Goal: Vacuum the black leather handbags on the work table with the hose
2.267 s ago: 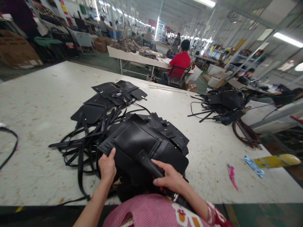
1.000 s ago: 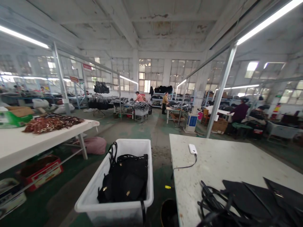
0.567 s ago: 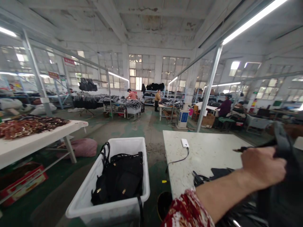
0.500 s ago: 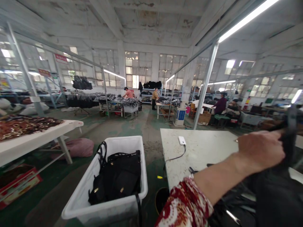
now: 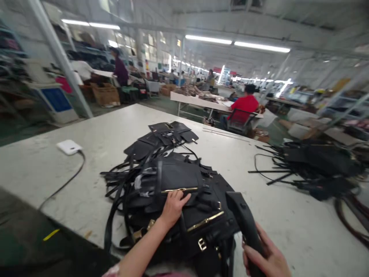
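Observation:
A heap of black bags [image 5: 213, 192] with gold zips, buckles and loose straps covers the near middle of the white table. My left hand [image 5: 172, 207] is on the topmost black bag [image 5: 181, 175], its fingers closed at the gold zip edge and the thumb sticking out to the right. To the right of the heap, my right hand [image 5: 266, 252] grips a broad black strap-like piece [image 5: 243, 219] with a square end and a small round stud. Its lower part is hidden by the fingers, and I cannot tell whether it joins a bag.
A white box with a cable [image 5: 69, 147] lies on the white table [image 5: 115, 121] at left. More black bags and straps [image 5: 314, 165] are piled at right. Beyond the table sits a person in red [image 5: 245, 104]; a person in purple [image 5: 120, 69] is farther left.
My view has swung right, from the white bin of black bags to the table. The hand seen earlier held black material up at the right; now both hands are low at the heap.

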### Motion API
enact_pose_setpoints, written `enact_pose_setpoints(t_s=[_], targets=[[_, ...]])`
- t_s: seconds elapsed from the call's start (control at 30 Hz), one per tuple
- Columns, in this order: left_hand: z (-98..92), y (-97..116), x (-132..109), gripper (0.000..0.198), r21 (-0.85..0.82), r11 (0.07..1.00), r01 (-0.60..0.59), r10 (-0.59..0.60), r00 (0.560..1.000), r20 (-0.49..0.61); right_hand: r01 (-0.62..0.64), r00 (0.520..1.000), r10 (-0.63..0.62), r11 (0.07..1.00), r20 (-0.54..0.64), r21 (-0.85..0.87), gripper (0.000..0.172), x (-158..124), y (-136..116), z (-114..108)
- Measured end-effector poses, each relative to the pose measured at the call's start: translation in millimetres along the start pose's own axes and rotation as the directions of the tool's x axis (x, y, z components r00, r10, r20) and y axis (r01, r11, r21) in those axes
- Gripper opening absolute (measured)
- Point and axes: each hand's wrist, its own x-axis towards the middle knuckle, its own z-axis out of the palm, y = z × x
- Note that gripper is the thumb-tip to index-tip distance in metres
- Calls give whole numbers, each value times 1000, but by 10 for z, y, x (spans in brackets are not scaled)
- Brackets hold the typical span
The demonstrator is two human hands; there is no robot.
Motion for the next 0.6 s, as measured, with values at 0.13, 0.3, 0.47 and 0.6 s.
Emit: enact_pose_setpoints(t_s=[0.13,0.3,0.47,0.6], targets=[[144,-129,-50,37,-67,995,-72,73,997,7,-4,997,-8,986,76,167,100,55,37,71],[124,-178,-20,36,-77,994,-72,74,997,13,-35,971,-5,986,238,162,92,145,5,166],[178,-217,-33,34,-116,990,-75,73,997,-21,-74,901,6,987,434,141,84,521,143,458],[206,-269,5,29,-128,990,-51,51,999,4,-75,843,-35,980,537,182,82,813,209,793]])
